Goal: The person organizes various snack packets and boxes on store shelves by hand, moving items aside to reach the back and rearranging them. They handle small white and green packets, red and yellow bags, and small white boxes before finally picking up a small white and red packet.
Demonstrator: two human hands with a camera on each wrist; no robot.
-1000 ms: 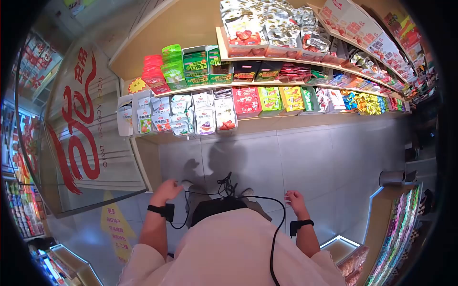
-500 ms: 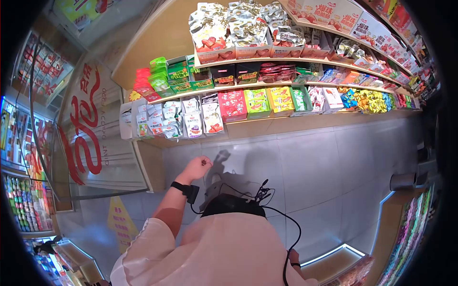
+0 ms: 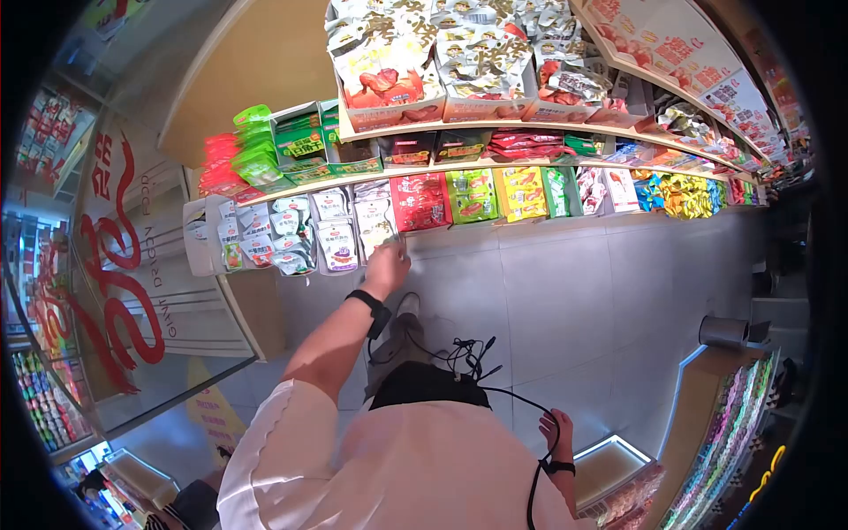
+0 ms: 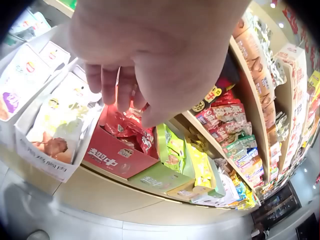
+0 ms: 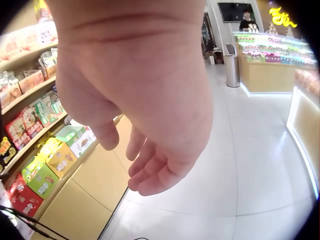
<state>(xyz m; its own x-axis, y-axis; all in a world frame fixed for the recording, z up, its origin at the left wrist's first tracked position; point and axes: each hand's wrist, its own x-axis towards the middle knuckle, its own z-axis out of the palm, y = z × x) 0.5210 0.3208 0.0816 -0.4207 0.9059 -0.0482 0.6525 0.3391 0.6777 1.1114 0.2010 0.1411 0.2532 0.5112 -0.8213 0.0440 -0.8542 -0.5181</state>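
My left hand [image 3: 387, 268] reaches to the lower shelf, at the front of a box of white snack pouches [image 3: 374, 221] and beside the red box [image 3: 420, 201]. In the left wrist view the hand [image 4: 150, 55] hangs over the red box [image 4: 117, 155] with its fingers extended downward; nothing held is visible, and whether the fingertips touch the packets is hidden. My right hand [image 3: 557, 433] hangs low at my side. In the right wrist view the right hand [image 5: 140, 110] has loosely curled fingers and holds nothing.
Tiered shelves [image 3: 530, 223] of boxed snacks curve along the front. A glass panel [image 3: 159, 291] with red lettering stands at left. A bin [image 3: 723, 331] and lit counters are at right. Black cables [image 3: 473, 358] hang at my waist.
My left hand has moved forward from over the floor to the lower shelf. The right hand, at my side half a second ago, shows more fully. The shelves appear closer.
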